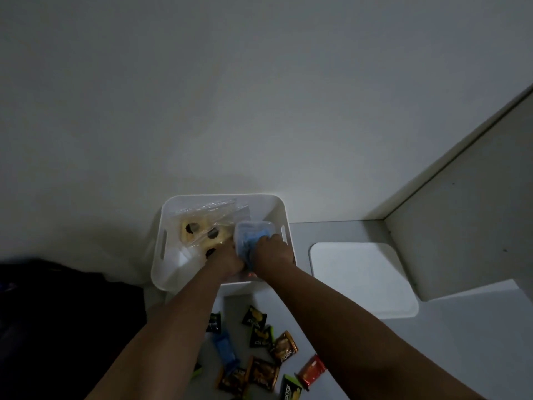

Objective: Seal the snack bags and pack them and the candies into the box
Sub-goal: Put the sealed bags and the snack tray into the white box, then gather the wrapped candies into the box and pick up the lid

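Hands, left (227, 259) and right (272, 252), close together on blue-filled bag (252, 235) inside box (170, 272), candies (264, 368) lying nearer, untouched.

A pale grey table (432, 356) carries a white box (173, 272) against the wall, a white lid (360, 278) just beside it, and scattered candies (259, 350) near the front edge.

One view only, from my head: I'm looking forward and steeply down, close over the white box (222, 243), wall filling the upper frame, my forearms reaching in from below.
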`<control>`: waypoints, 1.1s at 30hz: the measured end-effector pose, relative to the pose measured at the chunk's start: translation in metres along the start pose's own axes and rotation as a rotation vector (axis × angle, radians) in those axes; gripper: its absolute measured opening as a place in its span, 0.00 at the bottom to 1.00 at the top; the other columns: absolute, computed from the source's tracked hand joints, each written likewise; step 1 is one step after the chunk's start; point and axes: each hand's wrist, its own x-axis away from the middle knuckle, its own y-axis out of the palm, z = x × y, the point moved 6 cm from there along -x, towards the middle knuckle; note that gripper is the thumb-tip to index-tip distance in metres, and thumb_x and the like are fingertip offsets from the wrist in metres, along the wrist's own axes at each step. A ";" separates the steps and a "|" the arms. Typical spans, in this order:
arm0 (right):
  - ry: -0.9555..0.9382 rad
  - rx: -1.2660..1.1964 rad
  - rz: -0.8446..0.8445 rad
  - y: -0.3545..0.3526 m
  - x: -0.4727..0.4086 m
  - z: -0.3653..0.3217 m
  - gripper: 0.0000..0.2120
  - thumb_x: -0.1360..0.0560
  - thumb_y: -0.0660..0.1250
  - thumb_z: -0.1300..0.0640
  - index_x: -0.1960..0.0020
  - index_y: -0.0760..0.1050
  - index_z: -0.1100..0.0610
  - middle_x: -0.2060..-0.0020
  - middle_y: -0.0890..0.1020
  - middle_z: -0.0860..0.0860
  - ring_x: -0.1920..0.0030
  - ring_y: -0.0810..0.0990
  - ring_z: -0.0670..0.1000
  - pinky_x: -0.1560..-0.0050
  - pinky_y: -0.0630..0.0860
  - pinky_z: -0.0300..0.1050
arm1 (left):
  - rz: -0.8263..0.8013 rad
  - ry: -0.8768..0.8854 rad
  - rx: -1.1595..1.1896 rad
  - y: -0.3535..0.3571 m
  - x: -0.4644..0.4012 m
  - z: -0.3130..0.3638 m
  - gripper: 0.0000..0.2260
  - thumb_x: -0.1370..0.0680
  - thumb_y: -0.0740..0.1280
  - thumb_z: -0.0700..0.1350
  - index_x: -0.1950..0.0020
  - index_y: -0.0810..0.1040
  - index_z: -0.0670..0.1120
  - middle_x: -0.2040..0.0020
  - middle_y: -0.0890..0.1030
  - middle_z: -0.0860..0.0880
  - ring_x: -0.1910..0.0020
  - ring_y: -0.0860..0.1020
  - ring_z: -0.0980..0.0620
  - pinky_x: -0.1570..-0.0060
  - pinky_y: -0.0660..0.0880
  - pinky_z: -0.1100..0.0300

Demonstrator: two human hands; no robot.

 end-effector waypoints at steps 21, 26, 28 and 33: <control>-0.077 -0.325 0.090 0.138 0.113 0.206 0.24 0.20 0.62 0.47 0.27 0.73 0.54 0.33 0.78 0.56 0.34 0.77 0.60 0.38 0.76 0.52 | 0.349 0.088 -0.175 0.128 0.171 -0.154 0.37 0.26 0.59 0.68 0.22 0.68 0.50 0.19 0.61 0.45 0.20 0.58 0.40 0.26 0.64 0.40; -0.204 -0.185 -0.010 0.185 0.124 0.191 0.30 0.22 0.61 0.47 0.21 0.64 0.53 0.22 0.65 0.57 0.32 0.73 0.65 0.40 0.77 0.58 | 0.220 -0.016 -0.318 0.162 0.164 -0.177 0.48 0.30 0.50 0.80 0.21 0.66 0.49 0.17 0.57 0.44 0.19 0.55 0.39 0.25 0.57 0.37; -0.267 -0.234 -0.010 0.194 0.129 0.180 0.31 0.22 0.63 0.48 0.21 0.64 0.53 0.22 0.64 0.58 0.31 0.73 0.65 0.39 0.77 0.58 | 0.227 0.013 -0.306 0.173 0.166 -0.166 0.48 0.30 0.47 0.80 0.21 0.67 0.50 0.18 0.58 0.44 0.19 0.55 0.39 0.25 0.56 0.36; -0.363 -0.261 0.209 0.193 0.155 0.174 0.32 0.22 0.58 0.36 0.23 0.67 0.51 0.27 0.72 0.55 0.34 0.75 0.59 0.40 0.76 0.54 | 0.251 0.052 -0.112 0.199 0.196 -0.147 0.48 0.32 0.60 0.79 0.18 0.55 0.55 0.16 0.51 0.46 0.18 0.49 0.41 0.24 0.58 0.37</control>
